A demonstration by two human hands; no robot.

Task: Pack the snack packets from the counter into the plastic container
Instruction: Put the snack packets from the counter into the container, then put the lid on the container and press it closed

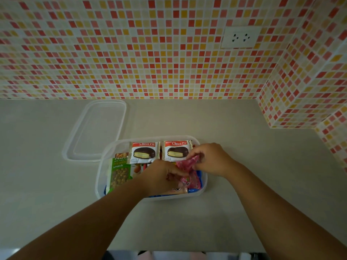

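Observation:
A clear plastic container sits on the counter, filled with snack packets. Two Choco Pie packets lie along its far side and a green nut snack packet lies at its left. Both hands are over the container's right half. My right hand pinches the upper end of a pink packet. My left hand grips the lower part of the same pink packet. Blue packets show underneath at the near right corner.
The container's clear lid lies flat on the counter behind and to the left. A tiled wall runs along the back, with a tiled corner column jutting out at right and a white socket above.

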